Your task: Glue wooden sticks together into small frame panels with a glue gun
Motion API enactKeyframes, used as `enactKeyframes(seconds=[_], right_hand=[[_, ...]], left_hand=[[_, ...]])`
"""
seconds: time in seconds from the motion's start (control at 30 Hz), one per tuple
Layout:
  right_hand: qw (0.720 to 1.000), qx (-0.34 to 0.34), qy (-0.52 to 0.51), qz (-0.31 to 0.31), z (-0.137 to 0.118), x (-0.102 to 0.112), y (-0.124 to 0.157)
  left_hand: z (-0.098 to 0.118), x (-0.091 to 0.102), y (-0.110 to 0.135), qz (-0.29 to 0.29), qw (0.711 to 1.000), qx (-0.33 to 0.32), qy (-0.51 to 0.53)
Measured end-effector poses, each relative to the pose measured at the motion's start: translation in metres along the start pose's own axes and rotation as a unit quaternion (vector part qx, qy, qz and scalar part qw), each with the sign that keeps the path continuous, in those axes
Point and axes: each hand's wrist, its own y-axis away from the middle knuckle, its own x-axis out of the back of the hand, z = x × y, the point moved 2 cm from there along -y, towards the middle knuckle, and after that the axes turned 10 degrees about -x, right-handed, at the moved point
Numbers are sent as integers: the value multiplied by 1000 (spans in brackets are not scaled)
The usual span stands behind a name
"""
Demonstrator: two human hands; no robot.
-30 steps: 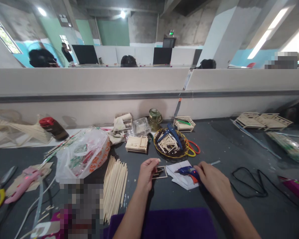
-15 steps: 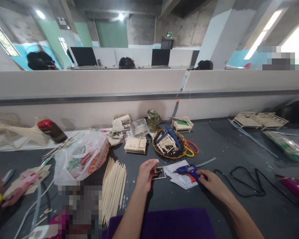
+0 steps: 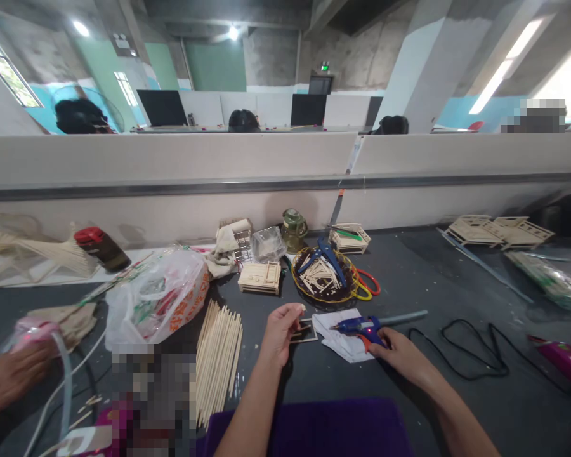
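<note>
My left hand (image 3: 280, 333) pinches a tiny wooden piece between thumb and forefinger, just above a small rectangular stick frame (image 3: 304, 331) lying on the dark table. My right hand (image 3: 400, 354) is closed around the handle of a blue glue gun (image 3: 361, 327), which rests on a white paper (image 3: 340, 336) with its nozzle pointing left toward the frame. A glue stick juts from the gun's rear, to the right.
A bundle of wooden sticks (image 3: 217, 358) lies left of my hand. Behind are a round basket of stick pieces with blue pliers (image 3: 324, 274), a small wooden panel (image 3: 260, 277), a plastic bag (image 3: 159, 298) and a black cable (image 3: 461, 352). Another person's hand (image 3: 12, 377) holds a pink glue gun at the far left.
My right hand slid back along the glue gun to its handle, uncovering the body. At far left another person's hand came in and picked up the pink glue gun.
</note>
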Motion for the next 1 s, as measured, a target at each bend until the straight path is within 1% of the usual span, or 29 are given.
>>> enactKeyframes(seconds=[0.1, 0.17, 0.23, 0.27, 0.37, 0.43, 0.5, 0.6, 0.67, 0.77, 0.83, 1.0], right_hand=[[998, -11, -58, 30, -3, 5, 1], [992, -5, -111, 59, -11, 12, 5], [984, 2, -162, 72, -23, 18, 11], [980, 4, -188, 61, -30, 21, 16], [960, 28, -278, -28, -54, 25, 34], [946, 54, -314, -53, -71, 27, 47], [948, 74, -303, -62, -87, 27, 57], [957, 89, -270, -49, -105, 26, 67], [963, 87, -254, -32, -112, 24, 69], [970, 84, -226, 11, -116, 23, 70], [974, 96, -204, 36, -115, 22, 69], [978, 125, -161, 45, -112, 19, 65]], left_hand=[[0, 0, 0, 0, 1000, -1, 1], [0, 0, 0, 0, 1000, -1, -2], [1, 0, 0, -1, 1000, -1, -4], [1, 0, 0, -2, 1000, -2, -5], [2, 0, 1, -4, 1000, 1, -6], [3, -1, 1, -2, 1000, 6, -12], [4, -1, 2, 0, 1000, 6, -18], [5, -2, 3, -4, 1000, 2, -23], [5, -3, 3, -11, 1000, -2, -21], [5, -3, 3, -23, 1000, -9, -17], [6, -4, 3, -28, 999, -11, -17], [7, -5, 4, -33, 999, -14, -18]])
